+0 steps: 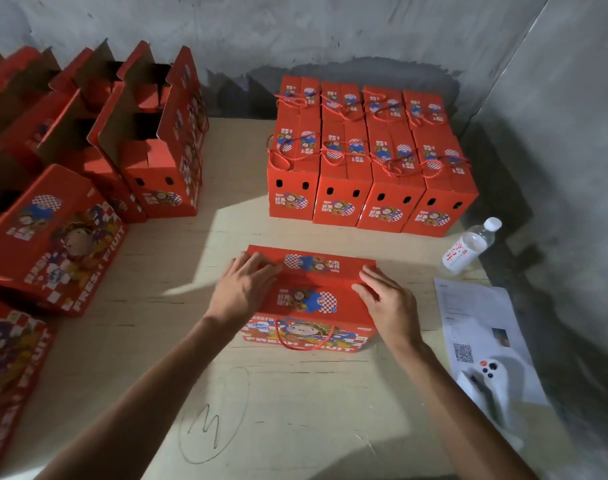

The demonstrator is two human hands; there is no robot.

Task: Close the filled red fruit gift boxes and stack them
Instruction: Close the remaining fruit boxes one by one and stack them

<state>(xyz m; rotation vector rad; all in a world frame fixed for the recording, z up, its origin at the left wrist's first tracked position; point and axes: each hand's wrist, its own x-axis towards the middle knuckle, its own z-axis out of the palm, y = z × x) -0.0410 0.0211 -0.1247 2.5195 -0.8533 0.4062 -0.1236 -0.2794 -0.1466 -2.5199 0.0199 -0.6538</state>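
While both hands press its top flaps, left hand (243, 289) and right hand (387, 301) fingers straight, the red gift box (309, 299) sits mid-table (295, 410).

Both hands on a red gift box, plywood table.

Left hand (246, 285) and right hand (387, 299) press flat on the top flaps of the box (309, 299), one at each end; rope handle (304, 336) hangs down its front. Closed boxes (368, 161) stand in rows behind; open boxes (146, 133) at left. Water bottle (470, 247), printed sheet (479, 327) and white controller (486, 375) at right.
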